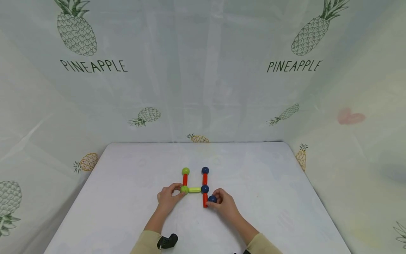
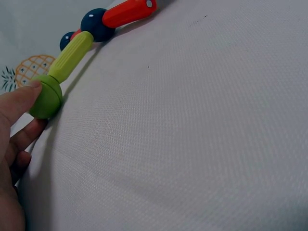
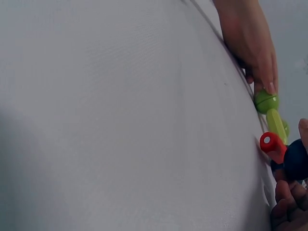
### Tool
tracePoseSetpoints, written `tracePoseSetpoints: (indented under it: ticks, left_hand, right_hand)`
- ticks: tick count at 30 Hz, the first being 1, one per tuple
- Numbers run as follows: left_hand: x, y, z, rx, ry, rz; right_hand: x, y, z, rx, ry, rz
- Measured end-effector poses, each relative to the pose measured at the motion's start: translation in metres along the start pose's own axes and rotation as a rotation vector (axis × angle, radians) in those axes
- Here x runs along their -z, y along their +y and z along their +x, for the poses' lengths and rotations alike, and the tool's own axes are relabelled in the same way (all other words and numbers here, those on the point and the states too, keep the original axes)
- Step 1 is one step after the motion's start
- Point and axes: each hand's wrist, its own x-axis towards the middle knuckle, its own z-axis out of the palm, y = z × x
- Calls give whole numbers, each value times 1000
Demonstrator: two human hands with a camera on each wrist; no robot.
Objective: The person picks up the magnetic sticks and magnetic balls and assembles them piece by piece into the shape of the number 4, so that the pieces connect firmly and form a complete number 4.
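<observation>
A flat figure of magnetic-looking rods and balls lies on the white table. My left hand [image 1: 167, 200] pinches its lower green ball [image 1: 184, 190], thumb on one side and fingers on the other. From there a lime rod [image 1: 194, 189] runs right to a blue ball [image 1: 204, 189]. A red rod [image 1: 205, 200] points from that ball toward me, its silver end bare in the right wrist view. My right hand [image 1: 227, 206] holds a loose blue ball [image 1: 212, 199] between thumb and fingers, just right of this rod.
Two more red rods stretch away from me, one topped by a green ball [image 1: 185, 171], the other by a blue ball [image 1: 205, 170]. Pineapple-print cloth [image 1: 196, 88] hangs behind the table [image 1: 127, 169]. A black wrist device [image 1: 168, 241] sits at my left sleeve.
</observation>
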Motion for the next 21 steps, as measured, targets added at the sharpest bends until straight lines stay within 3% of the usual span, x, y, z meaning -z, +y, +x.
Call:
tracePoseSetpoints:
  ticks: [21]
  left_hand:
    - [0, -3, 0, 1, 7, 2]
  right_hand:
    - [-4, -2, -6, 25, -100, -61]
